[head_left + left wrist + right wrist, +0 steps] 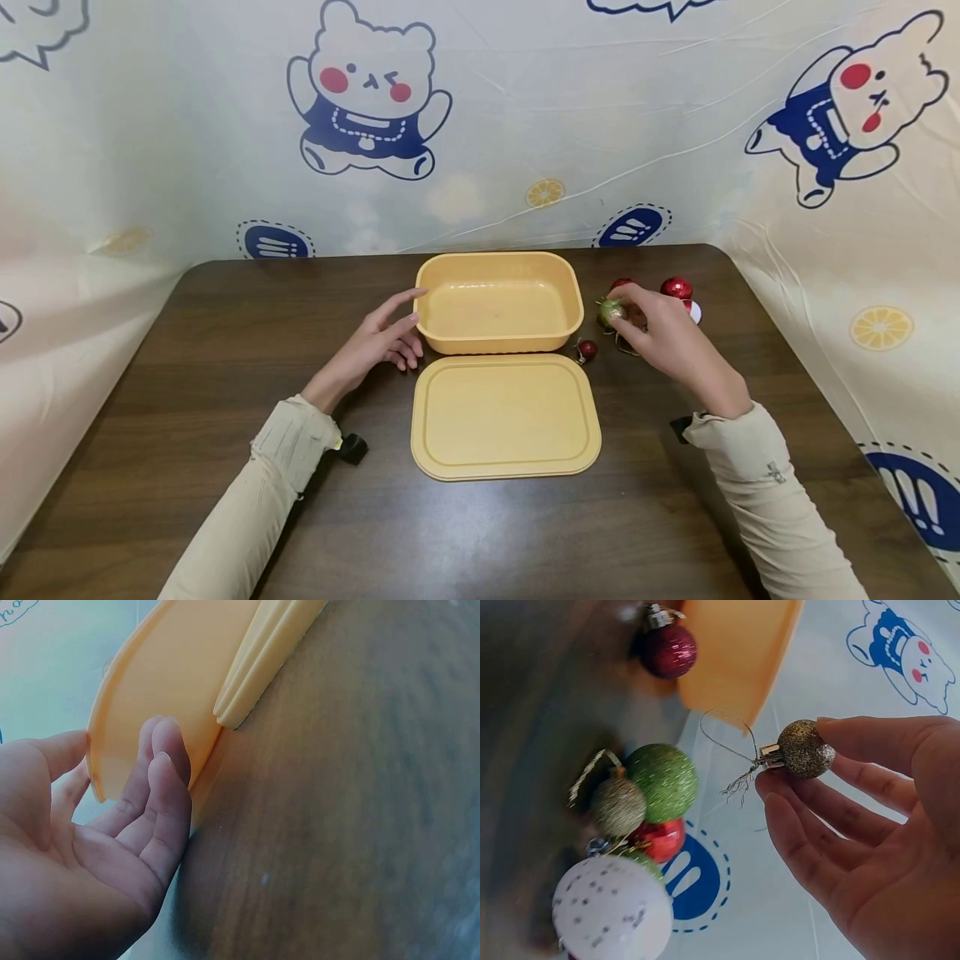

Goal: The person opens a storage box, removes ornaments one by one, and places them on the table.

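Note:
My right hand (667, 333) pinches a small gold glitter Christmas ball (806, 748) between thumb and fingers, its silver cap and looped string hanging free. Below it in the right wrist view lie a green glitter ball (661, 782), a smaller gold ball (618, 806), a red ball (664, 838) and a white dotted ball (613, 909). My left hand (375, 337) is at the left end of a yellow plastic box (498, 343), thumb and forefinger right at its rim, the other fingers loosely bent. Nothing lies inside the box.
The flat yellow lid (506, 417) lies directly in front of the box. A small dark red ball (587, 349) sits by the box's front right corner. Shiny red balls (677, 287) lie near the table's back right. A printed cloth (495, 125) hangs behind the dark wooden table (525, 542).

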`<state>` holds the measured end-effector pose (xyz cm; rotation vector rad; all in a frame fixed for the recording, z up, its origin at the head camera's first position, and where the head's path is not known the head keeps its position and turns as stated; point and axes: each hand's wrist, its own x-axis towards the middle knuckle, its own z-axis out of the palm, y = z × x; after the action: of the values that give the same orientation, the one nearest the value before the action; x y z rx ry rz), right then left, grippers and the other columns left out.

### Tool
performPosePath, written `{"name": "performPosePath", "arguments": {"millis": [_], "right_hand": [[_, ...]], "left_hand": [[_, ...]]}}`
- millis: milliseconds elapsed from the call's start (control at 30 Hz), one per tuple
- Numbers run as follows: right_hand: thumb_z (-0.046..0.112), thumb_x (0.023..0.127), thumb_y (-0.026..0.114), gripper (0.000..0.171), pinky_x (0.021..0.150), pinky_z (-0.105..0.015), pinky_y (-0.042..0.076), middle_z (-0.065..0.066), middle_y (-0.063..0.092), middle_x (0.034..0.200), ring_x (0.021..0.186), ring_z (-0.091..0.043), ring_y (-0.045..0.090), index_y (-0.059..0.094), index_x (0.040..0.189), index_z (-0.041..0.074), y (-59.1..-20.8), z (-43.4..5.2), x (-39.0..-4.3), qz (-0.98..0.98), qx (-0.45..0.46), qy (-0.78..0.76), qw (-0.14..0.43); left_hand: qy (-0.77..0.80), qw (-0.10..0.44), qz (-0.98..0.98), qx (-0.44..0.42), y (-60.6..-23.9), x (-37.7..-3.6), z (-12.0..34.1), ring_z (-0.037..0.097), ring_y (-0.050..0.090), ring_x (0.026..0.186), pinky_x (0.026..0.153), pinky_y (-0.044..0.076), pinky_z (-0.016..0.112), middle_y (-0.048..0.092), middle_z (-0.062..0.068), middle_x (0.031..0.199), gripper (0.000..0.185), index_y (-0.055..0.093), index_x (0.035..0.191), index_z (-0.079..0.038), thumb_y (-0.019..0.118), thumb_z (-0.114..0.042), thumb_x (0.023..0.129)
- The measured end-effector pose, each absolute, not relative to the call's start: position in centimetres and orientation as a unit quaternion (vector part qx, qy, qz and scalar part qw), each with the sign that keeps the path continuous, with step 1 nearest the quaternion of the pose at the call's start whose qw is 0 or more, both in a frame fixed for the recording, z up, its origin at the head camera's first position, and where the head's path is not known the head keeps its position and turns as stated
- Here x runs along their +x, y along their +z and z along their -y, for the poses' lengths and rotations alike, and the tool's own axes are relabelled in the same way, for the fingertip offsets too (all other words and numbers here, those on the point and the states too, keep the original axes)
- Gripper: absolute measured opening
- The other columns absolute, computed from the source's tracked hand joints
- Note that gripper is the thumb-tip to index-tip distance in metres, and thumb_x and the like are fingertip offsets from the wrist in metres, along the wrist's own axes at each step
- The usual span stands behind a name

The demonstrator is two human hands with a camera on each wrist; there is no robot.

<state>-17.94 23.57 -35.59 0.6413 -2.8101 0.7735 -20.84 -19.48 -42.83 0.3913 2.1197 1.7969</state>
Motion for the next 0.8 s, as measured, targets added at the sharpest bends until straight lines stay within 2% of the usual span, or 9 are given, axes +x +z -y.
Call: {"name": "performPosePath", "arguments": {"millis": [167, 367, 500, 800], "right_hand": [[0.010, 0.093, 0.070, 0.022, 0.079, -0.049, 0.057, -0.013, 0.069, 0.105, 0.089, -0.026, 0.066, 0.065, 0.113, 0.003, -36.1, -24.5, -17.5, 0.946, 0.195, 0.251, 0.064], [0.009, 0.091, 0.071, 0.017, 0.072, -0.041, 0.057, -0.008, 0.070, 0.094, 0.077, -0.021, 0.061, 0.068, 0.107, 0.005, -37.2, -25.2, -17.4, 0.951, 0.197, 0.233, 0.052], [0.010, 0.090, 0.073, 0.016, 0.071, -0.038, 0.055, -0.006, 0.069, 0.089, 0.076, -0.021, 0.058, 0.069, 0.105, 0.006, -37.8, -25.5, -17.5, 0.953, 0.204, 0.222, 0.043], [0.006, 0.087, 0.074, 0.014, 0.068, -0.037, 0.052, -0.005, 0.069, 0.085, 0.073, -0.019, 0.057, 0.072, 0.101, 0.001, -38.8, -26.1, -17.6, 0.955, 0.225, 0.191, 0.037]], "left_hand": [[0.633, 0.163, -0.743, 0.141, -42.8, -20.9, 19.4, 0.030, 0.066, 0.066, 0.058, 0.058, 0.040, 0.065, 0.025, 0.085, 0.050, 0.035, 0.153, -0.033, 0.049, -0.040, 0.105], [0.633, 0.166, -0.744, 0.136, -42.9, -20.8, 19.4, 0.030, 0.066, 0.066, 0.058, 0.058, 0.040, 0.065, 0.025, 0.086, 0.050, 0.035, 0.153, -0.034, 0.049, -0.041, 0.105], [0.634, 0.167, -0.743, 0.133, -42.9, -20.8, 19.4, 0.031, 0.066, 0.066, 0.058, 0.058, 0.040, 0.065, 0.026, 0.086, 0.050, 0.035, 0.153, -0.034, 0.049, -0.041, 0.105], [0.631, 0.167, -0.746, 0.132, -42.9, -20.8, 19.4, 0.030, 0.066, 0.066, 0.058, 0.058, 0.039, 0.065, 0.026, 0.086, 0.050, 0.035, 0.152, -0.034, 0.049, -0.041, 0.104]]}}
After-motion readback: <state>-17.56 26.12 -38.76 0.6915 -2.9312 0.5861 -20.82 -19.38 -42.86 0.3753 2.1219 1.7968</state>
